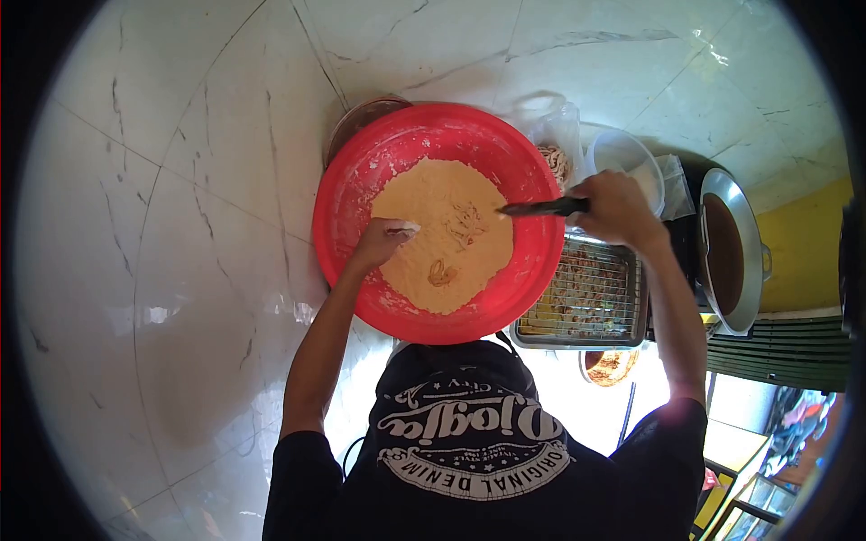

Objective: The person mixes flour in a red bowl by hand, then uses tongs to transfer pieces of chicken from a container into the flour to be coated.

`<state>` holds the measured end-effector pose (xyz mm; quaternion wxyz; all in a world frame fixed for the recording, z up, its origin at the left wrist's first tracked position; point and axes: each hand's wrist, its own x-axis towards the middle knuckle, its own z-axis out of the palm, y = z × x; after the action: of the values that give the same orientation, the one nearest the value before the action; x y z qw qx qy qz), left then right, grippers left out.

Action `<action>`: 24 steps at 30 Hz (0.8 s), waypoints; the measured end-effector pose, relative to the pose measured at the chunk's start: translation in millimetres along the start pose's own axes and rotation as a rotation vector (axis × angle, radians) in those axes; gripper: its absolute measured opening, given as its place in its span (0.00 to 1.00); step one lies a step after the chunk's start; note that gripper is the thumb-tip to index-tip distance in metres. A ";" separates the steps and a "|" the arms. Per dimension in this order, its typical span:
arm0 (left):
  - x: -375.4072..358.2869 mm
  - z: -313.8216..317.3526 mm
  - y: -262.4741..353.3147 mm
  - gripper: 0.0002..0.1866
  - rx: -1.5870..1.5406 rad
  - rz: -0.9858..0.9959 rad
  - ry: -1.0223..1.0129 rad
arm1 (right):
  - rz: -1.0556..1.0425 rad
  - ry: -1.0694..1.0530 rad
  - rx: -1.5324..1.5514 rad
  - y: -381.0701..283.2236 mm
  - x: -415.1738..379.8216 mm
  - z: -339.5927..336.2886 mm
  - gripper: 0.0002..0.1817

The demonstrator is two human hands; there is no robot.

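Observation:
A large red basin (347, 189) holds pale yellow flour (424, 189), with a few thin brownish strips (465, 224) lying on it and a smaller piece (440, 273) nearer me. My left hand (383, 242) is over the left part of the flour, fingers curled together and fingertips coated white. Whatever may be inside those fingers is hidden. My right hand (615, 207) is closed around a dark utensil (541, 208), which looks like tongs. Its narrow tip points left, above the right side of the flour.
Right of the basin are a plastic bag (557, 149) with brownish strips and a translucent tub (657, 187). A wire rack on a metal tray (586, 343) sits nearer me. Farther right stands a wide pan (753, 298) of brown liquid. Marbled tiles (207, 225) lie left.

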<state>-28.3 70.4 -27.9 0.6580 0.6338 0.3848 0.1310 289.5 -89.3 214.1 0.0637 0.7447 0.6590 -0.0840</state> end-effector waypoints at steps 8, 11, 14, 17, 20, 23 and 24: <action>-13.8 9.1 24.2 0.31 0.218 -0.016 0.094 | -0.159 -0.248 -0.021 -87.5 24.0 97.0 0.12; 1.1 2.1 -10.5 0.27 0.260 0.113 0.135 | -0.191 -0.257 -0.050 -90.7 24.9 105.0 0.12; 4.7 -4.9 -16.7 0.23 0.141 0.074 0.067 | -0.176 -0.252 -0.049 -82.9 24.2 101.3 0.13; -5.0 -1.1 0.3 0.18 0.016 0.027 0.060 | -0.135 -0.244 -0.002 -70.4 23.3 87.2 0.13; -6.7 1.9 5.2 0.15 0.228 0.147 0.122 | -0.117 -0.188 0.099 -54.7 22.8 88.2 0.14; -12.0 7.5 30.9 0.14 0.461 0.132 0.071 | -0.111 -0.138 0.189 -51.5 21.7 91.9 0.15; -11.9 9.8 34.6 0.14 0.463 0.134 0.071 | -0.101 -0.132 0.231 -51.9 21.7 91.9 0.17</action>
<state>-18.8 60.9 7.5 0.4714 0.7867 0.3845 0.1048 236.8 -80.7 120.5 0.0162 0.7057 0.6760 -0.2114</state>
